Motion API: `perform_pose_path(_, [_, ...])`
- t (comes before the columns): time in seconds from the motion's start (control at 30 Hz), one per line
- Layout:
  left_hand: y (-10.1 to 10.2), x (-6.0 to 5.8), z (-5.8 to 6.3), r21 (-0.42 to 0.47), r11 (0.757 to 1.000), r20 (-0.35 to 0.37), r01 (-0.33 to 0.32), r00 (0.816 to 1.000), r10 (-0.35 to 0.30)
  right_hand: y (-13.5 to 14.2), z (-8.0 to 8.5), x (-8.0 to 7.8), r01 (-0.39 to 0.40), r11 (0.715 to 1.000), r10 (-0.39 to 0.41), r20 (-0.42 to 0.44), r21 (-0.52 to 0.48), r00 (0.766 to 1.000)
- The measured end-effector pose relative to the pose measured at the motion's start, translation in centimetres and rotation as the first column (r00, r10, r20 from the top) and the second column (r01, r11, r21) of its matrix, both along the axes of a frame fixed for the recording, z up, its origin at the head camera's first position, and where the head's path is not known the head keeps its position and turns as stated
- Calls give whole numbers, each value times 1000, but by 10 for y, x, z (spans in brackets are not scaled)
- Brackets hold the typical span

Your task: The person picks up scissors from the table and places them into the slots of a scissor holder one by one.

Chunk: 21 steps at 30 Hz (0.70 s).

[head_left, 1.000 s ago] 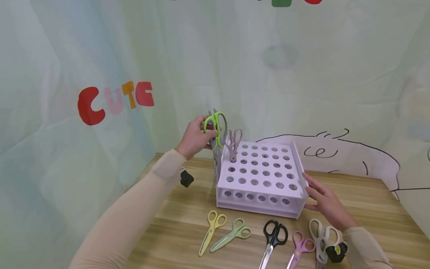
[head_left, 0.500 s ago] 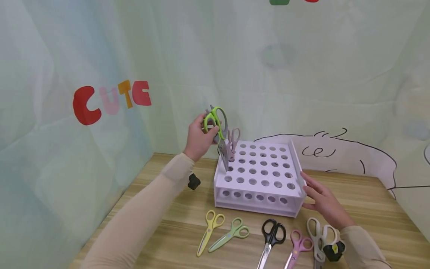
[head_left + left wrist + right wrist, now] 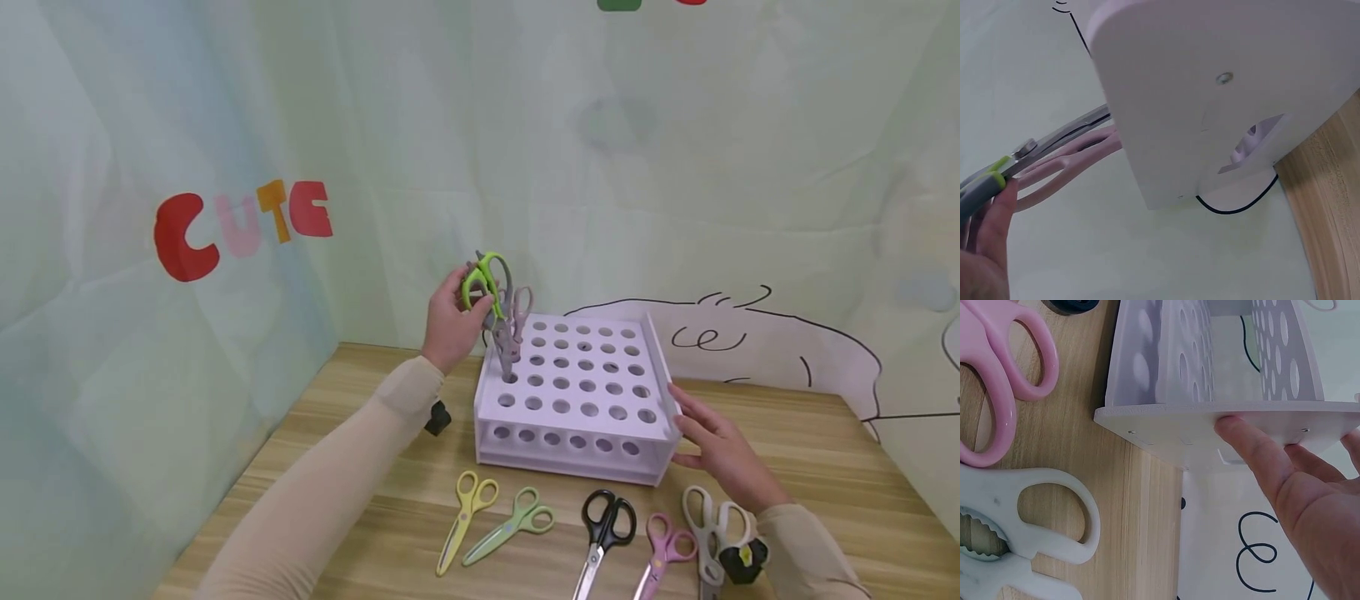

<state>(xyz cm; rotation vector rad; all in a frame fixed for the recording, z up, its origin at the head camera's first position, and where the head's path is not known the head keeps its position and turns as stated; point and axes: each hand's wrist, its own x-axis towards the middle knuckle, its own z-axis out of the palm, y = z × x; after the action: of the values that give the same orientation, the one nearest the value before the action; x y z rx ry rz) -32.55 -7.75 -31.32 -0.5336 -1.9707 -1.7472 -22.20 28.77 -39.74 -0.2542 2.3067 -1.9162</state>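
My left hand (image 3: 453, 325) grips the green-and-grey handles of a pair of scissors (image 3: 503, 346), blades pointing down. Their tips are right at a hole in the left column of the white rack (image 3: 525, 417). Just behind, mauve scissors (image 3: 519, 323) stand upright in another hole, handles up. In the left wrist view the grey blades (image 3: 1063, 133) run beside the mauve handles and pass behind the rack's side panel (image 3: 1166, 94). Against the rack's right side rest the extended fingers of my right hand (image 3: 726, 457); the right wrist view shows a fingertip (image 3: 1232, 425) on that panel.
In front of the rack lie yellow scissors (image 3: 465, 521), pale green scissors (image 3: 513, 527), black-handled scissors (image 3: 606, 529), pink scissors (image 3: 663, 548) and white-handled scissors (image 3: 708, 537) on the wooden table (image 3: 397, 533). A printed curtain (image 3: 420, 208) hangs behind.
My left hand has brought the green-and-grey scissors from beyond the rack's left side over its top, then lowered the tips to a hole. My right hand stays at the rack's side.
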Motion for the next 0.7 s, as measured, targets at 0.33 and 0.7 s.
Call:
perform_pose_path(0.33, [3, -2, -7, -65, 998, 4, 25, 1000, -25, 0, 0, -1, 8, 1000, -8, 1, 24, 1000])
perform_pose_path(0.7, [12, -1, -14, -138, 990, 21, 30, 999, -27, 1, -2, 0, 13, 999, -13, 5, 33, 1000])
